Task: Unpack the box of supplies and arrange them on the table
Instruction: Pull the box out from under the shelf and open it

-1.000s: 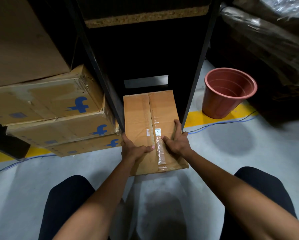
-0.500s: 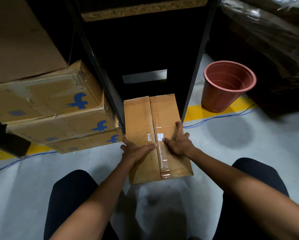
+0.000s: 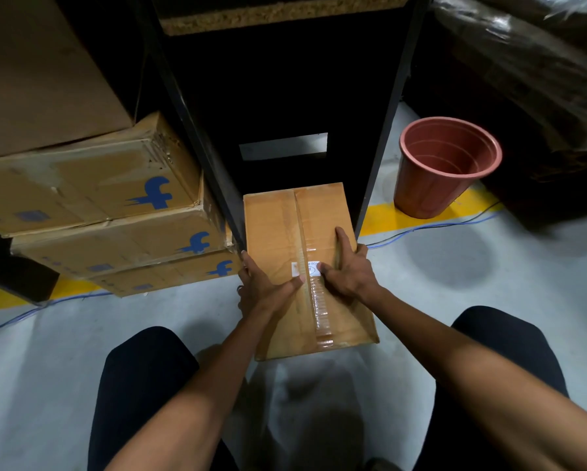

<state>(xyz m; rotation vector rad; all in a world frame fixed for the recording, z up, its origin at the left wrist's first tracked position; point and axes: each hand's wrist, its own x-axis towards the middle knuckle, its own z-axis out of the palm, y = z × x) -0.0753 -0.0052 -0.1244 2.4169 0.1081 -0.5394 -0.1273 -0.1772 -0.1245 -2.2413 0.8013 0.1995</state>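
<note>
A brown cardboard box [image 3: 278,229], sealed lengthwise with clear tape and bearing a small white label, lies on the grey floor. Its far half sits between the legs of a black shelf unit [image 3: 197,130]. My left hand [image 3: 263,290] grips the box's left edge, its thumb lying across the top toward the tape. My right hand [image 3: 348,271] holds the right edge, with the index finger stretched along the top and the thumb by the label. The near end of the box points toward me.
Stacked cardboard boxes with blue logos [image 3: 98,188] stand close on the left. A terracotta-coloured plastic pot [image 3: 445,171] sits right of the shelf on a yellow floor line [image 3: 383,215]. A blue cable [image 3: 438,226] runs along the floor. My knees [image 3: 142,385] flank the box.
The box has slid toward me out from under the shelf, with both hands holding its sides the whole time.
</note>
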